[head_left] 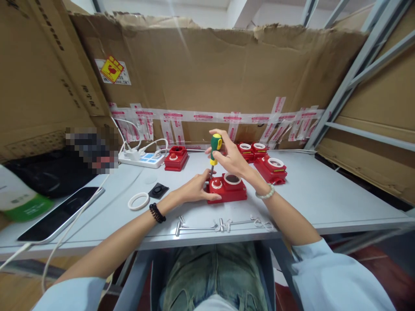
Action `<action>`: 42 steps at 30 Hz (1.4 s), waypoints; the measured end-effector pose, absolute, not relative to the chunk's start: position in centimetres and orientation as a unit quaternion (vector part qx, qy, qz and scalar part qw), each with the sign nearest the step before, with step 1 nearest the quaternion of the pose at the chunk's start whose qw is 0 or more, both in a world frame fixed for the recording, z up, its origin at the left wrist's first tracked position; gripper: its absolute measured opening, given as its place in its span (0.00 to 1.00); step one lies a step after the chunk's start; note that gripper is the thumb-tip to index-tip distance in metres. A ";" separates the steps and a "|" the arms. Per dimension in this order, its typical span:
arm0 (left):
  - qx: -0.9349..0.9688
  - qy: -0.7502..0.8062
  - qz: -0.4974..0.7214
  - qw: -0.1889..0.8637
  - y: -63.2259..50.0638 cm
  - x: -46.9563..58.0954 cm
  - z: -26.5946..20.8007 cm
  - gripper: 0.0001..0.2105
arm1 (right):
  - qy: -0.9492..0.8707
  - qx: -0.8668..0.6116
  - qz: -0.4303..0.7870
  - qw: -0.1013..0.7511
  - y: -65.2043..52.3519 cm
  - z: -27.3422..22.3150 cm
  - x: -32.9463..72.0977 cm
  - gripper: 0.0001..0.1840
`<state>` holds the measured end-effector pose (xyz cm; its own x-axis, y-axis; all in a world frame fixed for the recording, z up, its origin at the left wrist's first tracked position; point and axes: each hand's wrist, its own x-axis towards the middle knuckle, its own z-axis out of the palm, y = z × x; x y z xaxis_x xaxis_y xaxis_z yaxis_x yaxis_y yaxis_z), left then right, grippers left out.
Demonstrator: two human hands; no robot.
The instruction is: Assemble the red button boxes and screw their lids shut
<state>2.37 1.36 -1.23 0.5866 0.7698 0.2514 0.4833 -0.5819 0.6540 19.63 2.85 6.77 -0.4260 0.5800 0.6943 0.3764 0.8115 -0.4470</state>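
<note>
The right grip [231, 159] closes round the handle of a green-and-yellow screwdriver [214, 150], whose shaft points steeply down at the left end of a red housing [231, 196]. From here I cannot tell whether the tip is seated. The left grip [193, 188] clasps that same end, thumb along the near side, fingers toward the back beside the shaft. The red housing lies mid-desk [311, 198]; its top bears a red dome [216, 183] and, to the right, a white rim [232, 183] round a dark window. Nearer the front edge lie slender metal bars [197, 228]. To the left, a loose ring [138, 208] lies just beside a black square part [158, 190]; farther back, a second housing [177, 162] stands near a white power strip [142, 160]. Beyond the right grip, three more housings [269, 173] stand close together. Taped cardboard [227, 69] backs the whole.
</note>
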 end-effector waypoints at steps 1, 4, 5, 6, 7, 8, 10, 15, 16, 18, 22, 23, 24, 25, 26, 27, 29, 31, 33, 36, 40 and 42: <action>0.849 0.371 0.265 0.267 1.4 2.4 -1.3 0.34 | -0.836 -0.290 0.116 0.451 2.9 6.8 19.7 0.26; 0.850 0.371 0.266 0.263 1.5 2.3 -1.3 0.34 | -0.816 -0.362 0.018 0.451 2.9 6.9 19.7 0.27; 0.850 0.373 0.265 0.260 1.5 2.3 -1.3 0.33 | -0.809 -0.378 -0.016 0.451 2.8 6.9 19.7 0.27; 0.851 0.374 0.264 0.257 1.5 2.3 -1.3 0.33 | -0.808 -0.380 -0.032 0.450 2.8 7.0 19.8 0.28; 0.852 0.376 0.261 0.255 1.5 2.3 -1.3 0.33 | -0.813 -0.368 -0.025 0.450 2.7 7.0 19.8 0.28; 0.852 0.376 0.259 0.255 1.5 2.3 -1.3 0.32 | -0.823 -0.346 0.001 0.450 2.6 7.1 19.9 0.29; 0.852 0.373 0.258 0.260 1.5 2.3 -1.3 0.33 | -0.842 -0.298 0.075 0.443 2.6 7.2 20.0 0.30; 0.851 0.373 0.264 0.261 1.4 2.4 -1.3 0.35 | -0.817 -0.394 -0.018 0.422 2.5 7.0 19.7 0.28; 0.851 0.372 0.262 0.262 1.4 2.4 -1.2 0.34 | -0.805 -0.411 -0.048 0.426 2.5 7.0 19.5 0.28; 0.852 0.372 0.257 0.265 1.4 2.4 -1.2 0.33 | -0.802 -0.395 -0.038 0.446 2.6 6.9 19.5 0.29; 0.849 0.372 0.262 0.269 1.4 2.4 -1.2 0.34 | -0.821 -0.280 0.160 0.471 3.2 7.0 20.1 0.30; 0.846 0.373 0.266 0.272 1.4 2.3 -1.2 0.34 | -0.822 -0.262 0.193 0.467 3.3 7.0 20.3 0.30; 0.845 0.374 0.267 0.274 1.4 2.3 -1.3 0.34 | -0.824 -0.258 0.202 0.463 3.4 7.0 20.4 0.28; 0.844 0.376 0.266 0.273 1.4 2.3 -1.3 0.35 | -0.825 -0.266 0.189 0.462 3.3 7.0 20.4 0.27; 0.845 0.378 0.264 0.270 1.4 2.4 -1.3 0.35 | -0.824 -0.283 0.157 0.465 3.3 7.0 20.3 0.26; 0.846 0.379 0.264 0.266 1.4 2.4 -1.2 0.35 | -0.821 -0.303 0.117 0.470 3.2 6.9 20.2 0.25; 0.848 0.378 0.262 0.263 1.3 2.4 -1.1 0.35 | -0.812 -0.336 0.045 0.476 3.0 6.7 19.8 0.23; 0.850 0.377 0.258 0.263 1.3 2.4 -1.0 0.34 | -0.811 -0.336 0.040 0.478 2.9 6.7 19.6 0.24; 0.852 0.376 0.254 0.262 1.2 2.4 -1.0 0.34 | -0.819 -0.302 0.107 0.476 3.1 6.8 19.7 0.28; 0.850 0.379 0.256 0.260 1.2 2.5 -1.0 0.35 | -0.818 -0.236 0.232 0.470 3.4 7.1 20.2 0.31; 0.850 0.379 0.254 0.264 1.3 2.5 -1.1 0.34 | -0.820 -0.259 0.195 0.472 3.2 7.1 20.1 0.27; 0.850 0.377 0.256 0.264 1.4 2.4 -1.1 0.34 | -0.818 -0.299 0.112 0.479 3.0 7.0 19.8 0.25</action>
